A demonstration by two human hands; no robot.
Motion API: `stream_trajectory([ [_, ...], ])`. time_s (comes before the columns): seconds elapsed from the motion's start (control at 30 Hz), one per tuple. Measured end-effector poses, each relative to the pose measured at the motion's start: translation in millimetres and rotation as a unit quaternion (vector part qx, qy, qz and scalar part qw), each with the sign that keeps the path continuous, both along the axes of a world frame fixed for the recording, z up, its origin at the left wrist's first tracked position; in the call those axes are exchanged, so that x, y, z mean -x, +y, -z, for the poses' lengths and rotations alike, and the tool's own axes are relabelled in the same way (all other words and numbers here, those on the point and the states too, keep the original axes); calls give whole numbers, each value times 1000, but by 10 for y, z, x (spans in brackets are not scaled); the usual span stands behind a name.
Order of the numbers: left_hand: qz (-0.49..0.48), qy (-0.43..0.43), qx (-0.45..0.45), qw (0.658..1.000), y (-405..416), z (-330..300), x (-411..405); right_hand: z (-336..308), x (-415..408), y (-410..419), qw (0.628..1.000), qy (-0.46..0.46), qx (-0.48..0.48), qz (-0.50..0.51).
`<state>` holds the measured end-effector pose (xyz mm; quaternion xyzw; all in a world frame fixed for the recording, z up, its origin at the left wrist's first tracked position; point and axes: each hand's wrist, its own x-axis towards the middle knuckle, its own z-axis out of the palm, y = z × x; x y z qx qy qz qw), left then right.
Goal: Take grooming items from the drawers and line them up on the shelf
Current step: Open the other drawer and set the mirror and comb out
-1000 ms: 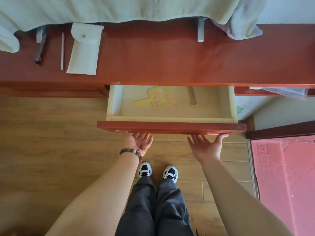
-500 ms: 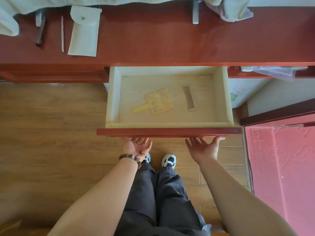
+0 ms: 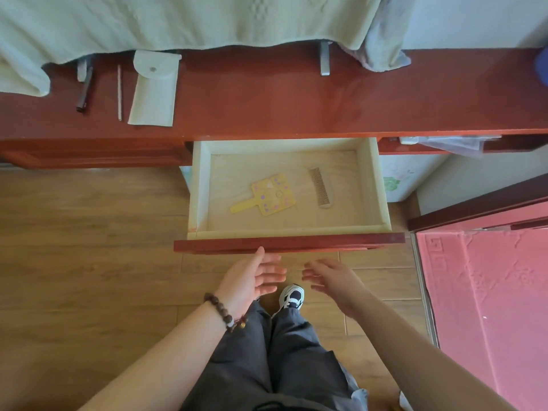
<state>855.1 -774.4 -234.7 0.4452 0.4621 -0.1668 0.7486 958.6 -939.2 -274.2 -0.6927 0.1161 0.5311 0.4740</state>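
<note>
The pale wooden drawer (image 3: 382, 185) stands pulled out under the red shelf (image 3: 296, 102). Inside it lie a yellow hand mirror (image 3: 268, 194) with a handle pointing left and a brown comb (image 3: 319, 187) to its right. On the shelf's left part rest a dark pen-like stick (image 3: 84, 91), a thin rod (image 3: 119, 93) and a white snap pouch (image 3: 154, 90). My left hand (image 3: 253, 277) and my right hand (image 3: 333, 278) hang below the drawer's red front, fingers spread, palms facing each other, holding nothing.
A green cloth (image 3: 178, 22) drapes over the shelf's back. Metal brackets (image 3: 324, 59) stand on the shelf. A second drawer at the right (image 3: 444, 143) holds plastic wrap. A pink mat (image 3: 489, 307) covers the floor on the right. My shoe (image 3: 292, 296) is underneath.
The drawer slid out fully, exposing mirror and comb. Both hands let go of the drawer front, dropped lower and moved toward each other.
</note>
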Motion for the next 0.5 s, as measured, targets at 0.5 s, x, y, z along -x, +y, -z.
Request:
stream_trajectory([
  [0.5, 398, 128, -548, 724, 1006, 762, -1173, 169, -1447, 828, 910, -296, 246, -155],
])
